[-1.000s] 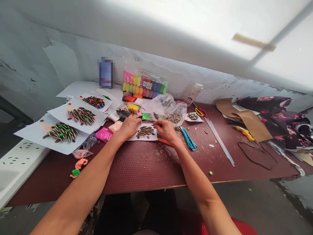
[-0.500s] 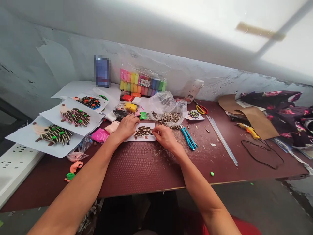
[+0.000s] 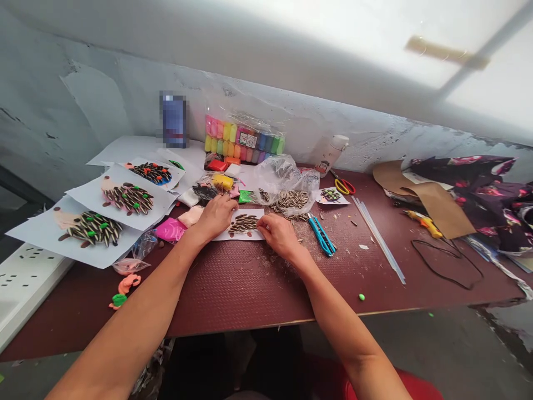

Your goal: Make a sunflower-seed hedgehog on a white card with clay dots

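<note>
A small white paper card (image 3: 252,235) lies on the table, covered in rows of striped sunflower seeds (image 3: 244,223) with a few brown dots below them. Over the card's left part rests my left hand (image 3: 216,215), its fingers stretched out across the upper edge. My right hand (image 3: 278,232) is pinched at the card's right edge, fingertips beside the seeds; whatever is between them is too small to make out. Behind it, loose sunflower seeds (image 3: 293,200) spill from a clear plastic bag (image 3: 281,169). A teal utility knife (image 3: 321,235) lies right of my right hand.
Finished-looking seed pictures on paper (image 3: 89,229) overlap at left, near a white power strip (image 3: 35,280). Coloured clay packs (image 3: 244,141) and a white bottle (image 3: 331,154) stand by the wall. Scissors (image 3: 343,186), clear glue sticks (image 3: 378,239) and a yellow glue gun (image 3: 427,223) lie rightward.
My right hand has shifted slightly left, its fingertips closer to the seeds on the card. The left hand stays in place.
</note>
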{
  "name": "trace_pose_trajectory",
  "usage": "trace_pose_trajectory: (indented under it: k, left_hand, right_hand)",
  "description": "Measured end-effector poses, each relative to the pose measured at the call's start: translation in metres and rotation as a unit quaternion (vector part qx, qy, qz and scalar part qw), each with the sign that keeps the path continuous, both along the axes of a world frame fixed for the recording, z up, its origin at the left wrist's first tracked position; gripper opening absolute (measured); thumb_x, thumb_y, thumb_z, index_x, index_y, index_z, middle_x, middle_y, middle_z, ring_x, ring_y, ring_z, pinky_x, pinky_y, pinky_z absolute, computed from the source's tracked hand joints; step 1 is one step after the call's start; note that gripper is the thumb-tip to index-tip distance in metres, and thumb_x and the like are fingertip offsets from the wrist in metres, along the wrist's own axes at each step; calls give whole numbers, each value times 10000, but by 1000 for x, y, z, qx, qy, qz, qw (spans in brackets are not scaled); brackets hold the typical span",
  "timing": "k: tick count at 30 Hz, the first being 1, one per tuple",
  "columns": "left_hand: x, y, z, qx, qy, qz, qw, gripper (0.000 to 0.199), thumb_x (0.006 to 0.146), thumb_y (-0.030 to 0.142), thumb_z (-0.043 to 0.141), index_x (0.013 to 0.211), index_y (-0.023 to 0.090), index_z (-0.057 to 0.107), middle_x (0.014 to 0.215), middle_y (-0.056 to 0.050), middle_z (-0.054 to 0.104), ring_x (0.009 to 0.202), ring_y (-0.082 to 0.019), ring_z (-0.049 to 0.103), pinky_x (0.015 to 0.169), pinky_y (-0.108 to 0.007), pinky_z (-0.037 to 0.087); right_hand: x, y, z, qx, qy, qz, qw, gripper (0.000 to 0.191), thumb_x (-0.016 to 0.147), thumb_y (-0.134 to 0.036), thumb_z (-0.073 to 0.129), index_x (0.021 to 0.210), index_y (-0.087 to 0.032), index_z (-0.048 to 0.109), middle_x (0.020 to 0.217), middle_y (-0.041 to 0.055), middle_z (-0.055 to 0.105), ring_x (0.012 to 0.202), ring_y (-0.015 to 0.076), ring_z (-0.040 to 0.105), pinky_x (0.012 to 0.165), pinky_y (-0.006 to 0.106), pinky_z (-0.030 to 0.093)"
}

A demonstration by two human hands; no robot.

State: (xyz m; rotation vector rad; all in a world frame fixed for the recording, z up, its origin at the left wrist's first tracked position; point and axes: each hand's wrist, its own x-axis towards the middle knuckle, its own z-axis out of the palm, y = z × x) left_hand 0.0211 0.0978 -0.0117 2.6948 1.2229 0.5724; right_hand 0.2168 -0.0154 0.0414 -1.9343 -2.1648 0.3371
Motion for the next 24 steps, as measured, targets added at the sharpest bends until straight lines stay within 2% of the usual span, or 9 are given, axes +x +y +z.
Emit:
trace_pose_trajectory:
  k: [24]
  left_hand:
    - [3,-4,5,5,5,9,1000,260,890,112,497,962,174,738,1010,-113,708,966,-266,616,910,-385,478]
  right_hand:
    - [-10,1,-1,-2,-59,9,998,235,1023,-285,514,1044,-205,735,1021,54,708,918,166,628,731,253,359]
